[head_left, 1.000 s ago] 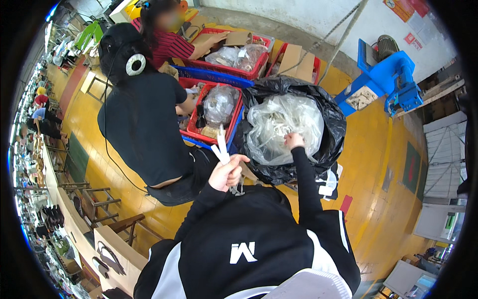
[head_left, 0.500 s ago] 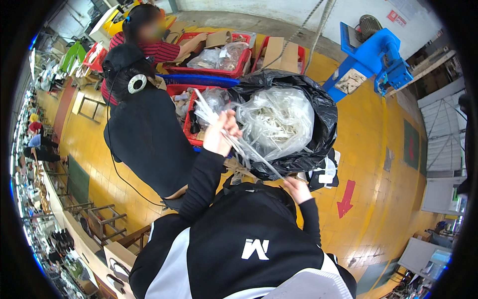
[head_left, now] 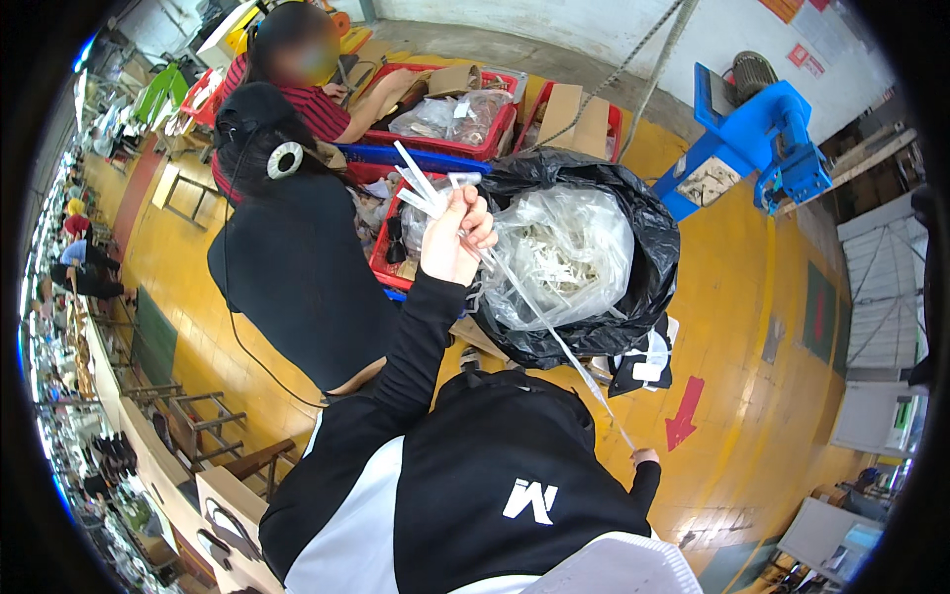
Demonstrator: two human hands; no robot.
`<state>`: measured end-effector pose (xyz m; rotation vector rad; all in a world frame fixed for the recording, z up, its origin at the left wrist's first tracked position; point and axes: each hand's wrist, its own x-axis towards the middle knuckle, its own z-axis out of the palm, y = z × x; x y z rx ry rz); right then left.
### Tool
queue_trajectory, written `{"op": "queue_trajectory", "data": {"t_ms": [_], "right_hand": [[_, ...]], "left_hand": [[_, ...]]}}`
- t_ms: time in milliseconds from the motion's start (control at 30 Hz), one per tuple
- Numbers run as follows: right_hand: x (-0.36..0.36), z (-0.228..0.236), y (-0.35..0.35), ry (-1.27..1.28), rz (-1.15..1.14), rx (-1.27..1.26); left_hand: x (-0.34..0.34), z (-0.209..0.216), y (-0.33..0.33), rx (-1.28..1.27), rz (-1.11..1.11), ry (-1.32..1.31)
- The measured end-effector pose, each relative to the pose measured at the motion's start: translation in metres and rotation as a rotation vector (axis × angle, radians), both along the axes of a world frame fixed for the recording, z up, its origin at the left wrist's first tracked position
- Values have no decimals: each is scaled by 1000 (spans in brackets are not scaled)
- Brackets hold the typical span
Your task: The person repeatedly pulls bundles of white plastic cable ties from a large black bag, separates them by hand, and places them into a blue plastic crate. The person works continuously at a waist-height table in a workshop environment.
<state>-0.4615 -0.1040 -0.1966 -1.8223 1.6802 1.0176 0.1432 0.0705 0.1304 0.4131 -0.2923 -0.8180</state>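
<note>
My left hand [head_left: 457, 238] is closed round a bunch of thin white strips [head_left: 421, 186], whose ends stick up past the fingers. One long pale strip [head_left: 554, 335] runs from that fist, taut and slanting, down to my right hand [head_left: 645, 456]. That hand, small in view at the lower right, pinches the strip's far end. Beneath the strip stands a black plastic bag [head_left: 648, 213] with a clear bag [head_left: 606, 238] inside it. Whitish scraps [head_left: 554, 262] lie within the clear bag.
At my left sits a person in black [head_left: 297, 267]; another in a striped shirt [head_left: 322, 111] works beyond. Red crates [head_left: 485, 147] of bagged parts stand behind. A blue machine [head_left: 712, 139] rises at the far right, near hanging ropes [head_left: 633, 59]. Wooden stools [head_left: 203, 426] are at lower left.
My right hand has moved down and right, away from the bag, drawing the strip out longer. The left hand with the bunch has shifted slightly up and to the right.
</note>
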Motion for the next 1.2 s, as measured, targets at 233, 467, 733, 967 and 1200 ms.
{"op": "queue_trajectory", "data": {"t_ms": [233, 467, 733, 967, 1200], "right_hand": [[31, 5, -34, 250, 161, 30], [359, 237, 7, -1536, 383, 2], [465, 353, 68, -1687, 1045, -4], [474, 348, 75, -1756, 780, 56], [476, 328, 67, -1552, 233, 712]], "left_hand": [[-14, -2, 27, 105, 142, -55], [-62, -26, 51, 473, -187, -165], [-92, -48, 60, 557, -251, -184], [-97, -44, 61, 615, -278, -222], [-93, -42, 60, 537, -347, -232]]}}
